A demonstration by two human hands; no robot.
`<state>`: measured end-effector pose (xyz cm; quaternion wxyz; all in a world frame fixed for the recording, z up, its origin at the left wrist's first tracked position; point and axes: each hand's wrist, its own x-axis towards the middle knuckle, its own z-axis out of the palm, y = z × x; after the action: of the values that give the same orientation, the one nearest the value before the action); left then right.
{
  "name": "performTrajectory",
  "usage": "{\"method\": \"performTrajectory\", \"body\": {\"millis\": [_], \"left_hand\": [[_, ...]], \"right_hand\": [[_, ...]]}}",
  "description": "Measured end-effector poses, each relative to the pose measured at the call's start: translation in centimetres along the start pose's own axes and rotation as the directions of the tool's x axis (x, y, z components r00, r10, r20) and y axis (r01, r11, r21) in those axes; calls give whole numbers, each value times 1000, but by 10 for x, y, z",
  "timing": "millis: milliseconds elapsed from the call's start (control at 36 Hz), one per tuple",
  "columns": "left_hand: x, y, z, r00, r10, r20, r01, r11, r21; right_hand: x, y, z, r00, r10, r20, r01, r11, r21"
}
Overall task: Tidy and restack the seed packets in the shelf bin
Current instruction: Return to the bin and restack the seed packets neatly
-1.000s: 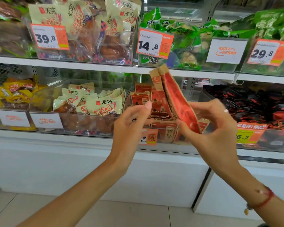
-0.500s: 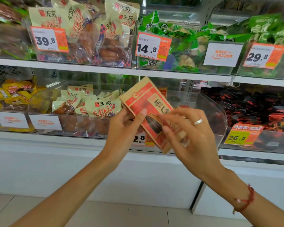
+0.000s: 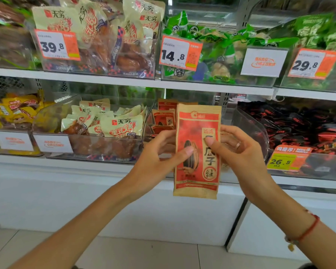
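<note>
Two white shelves (image 3: 124, 82) carry snack bins above a tiled floor (image 3: 144, 255). Before the lower shelf's bin (image 3: 248, 127), left hand (image 3: 155, 164) and right hand (image 3: 241, 152) pinch an upright seed packet (image 3: 197, 171).

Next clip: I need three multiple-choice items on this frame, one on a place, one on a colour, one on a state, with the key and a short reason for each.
1. Where are the other seed packets?
A. In the clear bin behind the held packet
B. On the floor
C. On the top shelf

2. Which colour fills the front of the held seed packet?
A. Green
B. Blue
C. Red

3. How is the held packet gripped?
A. By the left hand alone
B. By both hands, upright
C. By neither hand

Key: 1 A, they stand in the lower shelf bin. 2 C, red panel on tan paper. 3 B, the left hand and right hand each pinch a side, thumbs on the front.
</note>
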<state>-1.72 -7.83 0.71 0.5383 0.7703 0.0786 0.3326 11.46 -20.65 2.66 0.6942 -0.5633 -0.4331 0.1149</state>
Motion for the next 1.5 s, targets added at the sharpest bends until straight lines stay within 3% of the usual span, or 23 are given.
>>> {"method": "performTrajectory", "body": {"millis": [139, 278, 361, 444, 556, 611, 722, 806, 889, 944, 1056, 1167, 1222, 1278, 1333, 1389, 1500], "left_hand": [[1, -5, 2, 1000, 3, 22, -4, 998, 63], [2, -4, 3, 997, 80, 15, -81, 989, 125], [1, -6, 4, 993, 112, 27, -116, 970, 216], [0, -9, 6, 983, 175, 54, -183, 923, 339], [1, -10, 9, 958, 279, 72, -282, 859, 428], [3, -11, 10, 945, 323, 53, -310, 832, 461], [9, -18, 8, 920, 383, -85, -281, 794, 539], [17, -25, 6, 913, 364, -184, -189, 777, 601], [28, -36, 4, 937, 315, -153, -115, 690, 714], [35, -48, 3, 959, 266, -98, -98, 635, 766], [44, -67, 2, 965, 260, -48, -89, 491, 866], [46, -67, 3, 954, 290, -80, -79, 499, 863], [46, -67, 4, 958, 276, -81, -78, 518, 852], [45, -67, 4, 963, 257, -80, -72, 533, 843], [44, -69, 4, 968, 238, -82, -63, 544, 837], [44, -70, 4, 969, 230, -85, -60, 556, 829], [44, -71, 4, 969, 231, -92, -61, 579, 813]], "right_hand": [[3, 0, -7, 1000, 18, 21, -17, 999, -40], [8, -13, -23, 969, -240, 63, 247, 915, -318], [10, -18, -33, 938, -305, 165, 346, 842, -414], [9, -27, -35, 927, -285, 243, 364, 836, -409], [13, -37, -36, 917, -97, 387, 267, 869, -417], [14, -37, -36, 913, -99, 396, 287, 845, -451], [15, -43, -42, 904, -267, 335, 404, 790, -461], [14, -52, -54, 866, -471, 168, 493, 747, -446], [24, -50, -69, 817, -576, -27, 478, 703, -528], [38, -44, -78, 809, -588, -8, 468, 651, -597], [80, -20, -92, 865, -489, 109, 405, 556, -726], [112, 6, -88, 844, -452, 288, 445, 291, -847], [123, 16, -82, 852, -390, 349, 458, 232, -858], [133, 26, -80, 865, -270, 423, 477, 183, -860], [145, 40, -84, 875, -48, 481, 484, 100, -869], [155, 48, -87, 876, 156, 456, 455, 45, -889], [167, 54, -87, 861, 314, 401, 419, 9, -908]]}}
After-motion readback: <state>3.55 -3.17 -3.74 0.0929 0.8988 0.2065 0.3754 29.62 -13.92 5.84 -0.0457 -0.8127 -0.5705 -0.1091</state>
